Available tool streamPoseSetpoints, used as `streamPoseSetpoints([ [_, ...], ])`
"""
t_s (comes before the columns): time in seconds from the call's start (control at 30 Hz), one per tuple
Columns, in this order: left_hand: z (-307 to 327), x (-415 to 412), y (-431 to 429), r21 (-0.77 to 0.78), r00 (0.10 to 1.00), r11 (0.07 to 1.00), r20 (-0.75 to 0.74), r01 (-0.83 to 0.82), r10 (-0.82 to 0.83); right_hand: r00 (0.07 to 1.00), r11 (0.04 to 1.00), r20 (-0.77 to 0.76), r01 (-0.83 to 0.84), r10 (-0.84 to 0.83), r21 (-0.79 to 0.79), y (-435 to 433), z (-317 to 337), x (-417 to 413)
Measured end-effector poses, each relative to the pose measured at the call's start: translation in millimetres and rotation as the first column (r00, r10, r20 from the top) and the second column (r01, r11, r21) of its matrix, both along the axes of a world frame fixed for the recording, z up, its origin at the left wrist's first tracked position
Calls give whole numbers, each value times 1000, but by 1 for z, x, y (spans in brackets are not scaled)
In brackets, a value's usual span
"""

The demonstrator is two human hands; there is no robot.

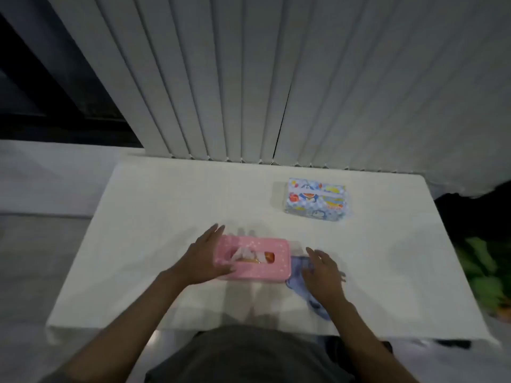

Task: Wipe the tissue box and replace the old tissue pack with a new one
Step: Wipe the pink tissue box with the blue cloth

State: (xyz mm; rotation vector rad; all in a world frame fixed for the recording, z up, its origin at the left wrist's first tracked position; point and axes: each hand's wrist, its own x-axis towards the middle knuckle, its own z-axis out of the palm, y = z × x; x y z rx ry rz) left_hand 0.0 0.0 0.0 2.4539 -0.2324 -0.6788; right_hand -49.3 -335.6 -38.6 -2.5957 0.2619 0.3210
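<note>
A pink tissue box [265, 269] with white dots lies flat on the white table [166, 205], a white tissue poking from its top slot and something orange showing inside. My left hand [203, 261] grips the box's left end, fingers spread over the far corner and thumb at the near side. My right hand [322, 272] rests flat with fingers apart on a blue cloth [301, 288] just right of the box. A new tissue pack [316, 200] in blue cartoon wrapping sits farther back to the right.
Grey vertical blinds [249, 78] hang behind the table's far edge. A dark window gap shows at upper left. Green leafy things [486, 275] lie past the table's right edge. My dark-clothed torso is at the near edge.
</note>
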Motion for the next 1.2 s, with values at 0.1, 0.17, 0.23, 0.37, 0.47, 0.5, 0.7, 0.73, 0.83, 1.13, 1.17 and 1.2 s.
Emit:
streamPoseSetpoints([
  [0.1,-6,1,-3,81,995,992,-40,98,-95,958,992,-288,-41,5,-122,-4,-20,-13],
  [0.17,-9,0,-8,83,992,990,-55,114,-110,937,970,-335,-167,101,-176,-3,-29,-26],
  [0.23,-15,-3,-12,56,995,994,-33,93,-91,948,932,-261,-250,181,-264,0,-33,-38],
  [0.37,-19,6,-15,121,997,990,9,77,-78,982,971,-144,-146,120,-191,-5,-31,-31],
  [0.47,-20,9,-15,140,997,987,-3,79,-79,1000,1000,-13,-17,17,-8,-12,-20,-20],
  [0.5,-21,9,-15,136,997,988,-6,76,-76,999,998,33,36,-38,51,-12,-15,-17],
  [0.7,-18,6,-14,48,1000,999,-25,17,-16,993,996,119,6,-17,91,7,16,11],
  [0.73,-18,6,-14,45,1000,999,-29,13,-12,995,999,96,-39,35,36,15,18,14],
  [0.83,-18,6,-13,59,1000,998,-27,6,-4,993,990,-9,-122,122,-71,42,21,18],
  [1.13,-18,10,-15,200,999,979,17,35,-39,981,977,20,-192,194,-96,42,19,-37],
  [1.17,-18,9,-15,202,999,978,18,47,-51,983,979,39,-174,179,-108,42,20,-31],
  [1.2,-18,9,-16,204,998,977,18,56,-61,985,980,56,-152,160,-127,42,22,-20],
])
